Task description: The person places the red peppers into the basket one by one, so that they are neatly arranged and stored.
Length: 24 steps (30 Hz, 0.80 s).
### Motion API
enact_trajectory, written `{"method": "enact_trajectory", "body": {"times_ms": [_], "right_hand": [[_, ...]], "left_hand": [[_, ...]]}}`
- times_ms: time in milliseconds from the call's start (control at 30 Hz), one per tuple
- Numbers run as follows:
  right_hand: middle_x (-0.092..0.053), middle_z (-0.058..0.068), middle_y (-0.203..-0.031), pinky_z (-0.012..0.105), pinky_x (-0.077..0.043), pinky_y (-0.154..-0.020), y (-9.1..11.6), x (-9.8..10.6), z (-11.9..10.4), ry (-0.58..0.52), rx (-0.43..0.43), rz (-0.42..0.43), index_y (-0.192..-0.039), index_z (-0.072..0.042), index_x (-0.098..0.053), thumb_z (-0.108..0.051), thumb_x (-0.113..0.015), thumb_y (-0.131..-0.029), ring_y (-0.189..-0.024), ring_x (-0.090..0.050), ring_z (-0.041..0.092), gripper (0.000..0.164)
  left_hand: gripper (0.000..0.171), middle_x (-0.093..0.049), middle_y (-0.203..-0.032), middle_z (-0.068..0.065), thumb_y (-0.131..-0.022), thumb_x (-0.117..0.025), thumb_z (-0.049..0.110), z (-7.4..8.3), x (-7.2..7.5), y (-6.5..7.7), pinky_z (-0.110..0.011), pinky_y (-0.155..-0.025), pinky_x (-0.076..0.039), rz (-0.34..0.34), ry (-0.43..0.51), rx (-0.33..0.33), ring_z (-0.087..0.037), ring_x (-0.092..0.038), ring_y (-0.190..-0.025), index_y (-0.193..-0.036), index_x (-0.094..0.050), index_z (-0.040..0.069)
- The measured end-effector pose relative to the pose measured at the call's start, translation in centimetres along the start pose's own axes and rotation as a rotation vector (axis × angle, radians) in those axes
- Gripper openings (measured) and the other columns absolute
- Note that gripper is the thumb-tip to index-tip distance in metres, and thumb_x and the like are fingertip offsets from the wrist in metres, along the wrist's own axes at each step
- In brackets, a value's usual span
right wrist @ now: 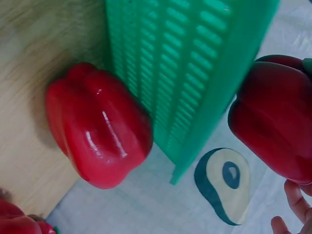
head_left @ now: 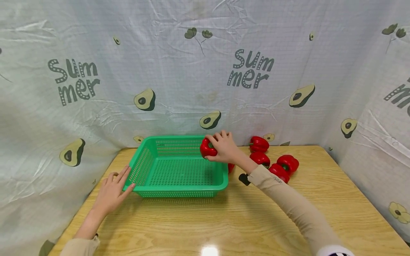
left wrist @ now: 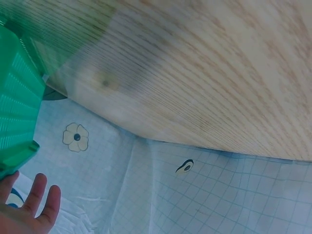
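Observation:
A green plastic basket with slotted walls stands on the wooden table. My right hand grips a red bell pepper over the basket's right end; in the right wrist view this held pepper is beyond the rim, fingertips at its lower side. Another bell pepper lies on the table just outside the basket's right wall, mostly hidden by my arm in the head view. At the basket's left front corner my left hand rests on the rim, its fingers extended.
To the right, several red bell peppers lie grouped on the table, partly behind my right forearm. A patterned cloth sheet hangs behind the table and along both sides.

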State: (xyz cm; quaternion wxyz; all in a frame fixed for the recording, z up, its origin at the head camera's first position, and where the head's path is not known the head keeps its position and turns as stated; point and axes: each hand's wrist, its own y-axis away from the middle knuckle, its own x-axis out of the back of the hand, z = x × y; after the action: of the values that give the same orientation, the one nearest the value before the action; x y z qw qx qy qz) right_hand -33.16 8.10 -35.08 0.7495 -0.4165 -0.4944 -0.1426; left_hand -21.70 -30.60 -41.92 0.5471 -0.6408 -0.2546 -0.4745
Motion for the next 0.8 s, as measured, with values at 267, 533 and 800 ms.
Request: {"method": "enact_trajectory", "body": {"times_ms": [267, 533, 800], "right_hand": [[-0.051, 0.010, -0.112, 0.048, -0.027, -0.081, -0.6, -1.9, 0.4, 0.055, -0.023, -0.103, -0.132, -0.015, -0.039, -0.058, -0.052, -0.080, -0.099, -0.037, 0.029, 0.070], [-0.047, 0.011, -0.121, 0.051, -0.026, -0.084, -0.8, -4.1, 0.9, 0.101, -0.036, -0.200, -0.137, -0.015, -0.034, -0.060, -0.049, -0.081, -0.104, -0.036, 0.031, 0.073], [-0.046, 0.012, -0.121, 0.054, -0.026, -0.087, -1.2, -5.3, 1.0, 0.086, -0.059, -0.280, -0.136, -0.014, -0.033, -0.058, -0.050, -0.081, -0.108, -0.035, 0.033, 0.072]], "left_hand": [[0.061, -0.041, -0.136, -0.017, -0.087, -0.053, 0.035, 0.2, 0.1, -0.1, -0.051, -0.076, -0.035, -0.001, 0.001, 0.007, -0.036, -0.042, -0.104, -0.135, -0.037, 0.001], [0.061, -0.042, -0.136, -0.018, -0.087, -0.052, 0.035, 0.3, 0.1, -0.2, -0.051, -0.076, -0.036, -0.006, -0.003, 0.004, -0.037, -0.043, -0.104, -0.135, -0.037, 0.000], [0.061, -0.041, -0.136, -0.018, -0.086, -0.054, 0.033, 0.2, 0.1, 0.0, -0.052, -0.077, -0.036, -0.009, -0.006, 0.012, -0.038, -0.043, -0.105, -0.135, -0.037, 0.001]]}}
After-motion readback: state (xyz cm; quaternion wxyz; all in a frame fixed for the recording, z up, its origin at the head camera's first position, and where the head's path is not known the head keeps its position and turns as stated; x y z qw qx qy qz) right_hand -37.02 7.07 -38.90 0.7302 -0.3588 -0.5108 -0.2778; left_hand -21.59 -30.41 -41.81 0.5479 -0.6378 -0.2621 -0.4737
